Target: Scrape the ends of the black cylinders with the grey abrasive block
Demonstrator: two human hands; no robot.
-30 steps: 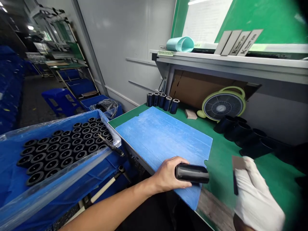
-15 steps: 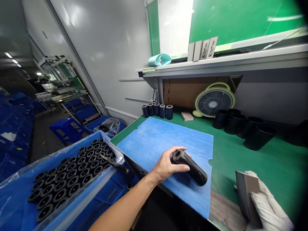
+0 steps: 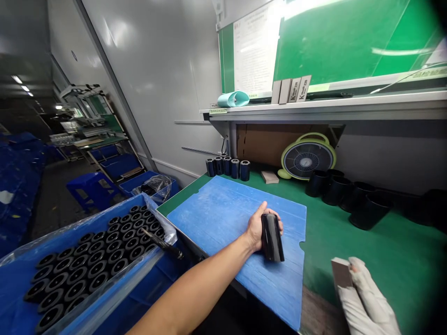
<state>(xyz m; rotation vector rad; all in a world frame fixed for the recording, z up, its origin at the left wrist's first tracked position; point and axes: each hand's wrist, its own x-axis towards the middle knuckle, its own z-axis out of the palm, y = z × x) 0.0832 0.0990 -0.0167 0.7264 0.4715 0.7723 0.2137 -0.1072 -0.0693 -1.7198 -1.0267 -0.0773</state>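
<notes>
My left hand [image 3: 256,229] is wrapped round a glossy black cylinder [image 3: 272,238], which it holds tilted above the blue mat [image 3: 216,209]. The thumb points up along its side, and the cylinder's open end no longer faces me. On the right, my right hand [image 3: 366,295], in a white glove, grips a grey-brown sanding block [image 3: 341,273] over the green table [image 3: 328,237]. The block stands clear of the cylinder.
A blue bin [image 3: 134,274] at the left holds several black cylinders [image 3: 78,274]. Small cylinders [image 3: 227,166] line the mat's back edge, near a flat block [image 3: 270,177] and a fan [image 3: 307,158]. Wider black cups [image 3: 370,209] stand back right, beneath a shelf [image 3: 314,104].
My left hand has turned the cylinder more upright and moved slightly. My right hand has shifted a little left with the block. The camera view has tilted up slightly.
</notes>
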